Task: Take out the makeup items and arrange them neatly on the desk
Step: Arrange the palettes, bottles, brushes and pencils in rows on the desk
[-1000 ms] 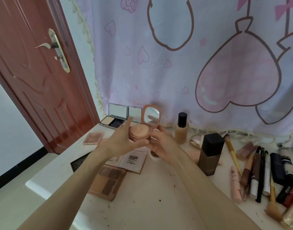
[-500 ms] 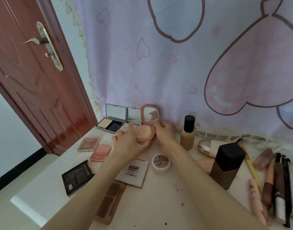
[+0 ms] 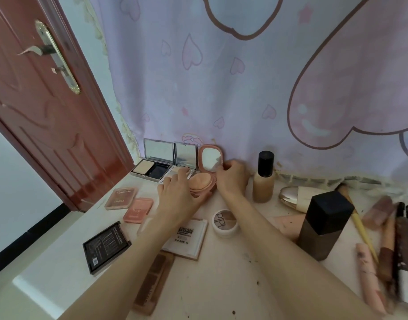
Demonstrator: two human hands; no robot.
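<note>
Along the tabletop's [image 3: 221, 285] back edge, from the left corner, stand two open rectangular silver mirror compacts [image 3: 152, 163], then the round pink cushion compact [image 3: 205, 172] with its mirrored lid upright against the curtain and a peach puff lying in its base. The left hand [image 3: 180, 195] rests over the front-left of that base, fingers relaxed and spread; whether it pinches the rim I cannot tell, since the palm hides the contact. The right hand [image 3: 232, 177] curls its fingers round the lid's right edge and hinge side. To the right stands a beige glass foundation bottle with a black cap [image 3: 264, 179], close to the right hand.

The step in hand looks like setting this compact into the back row, open and facing forward. Next would be to let go gently so the lid stays upright, squaring it with its silver neighbours without nudging the bottle.
</note>
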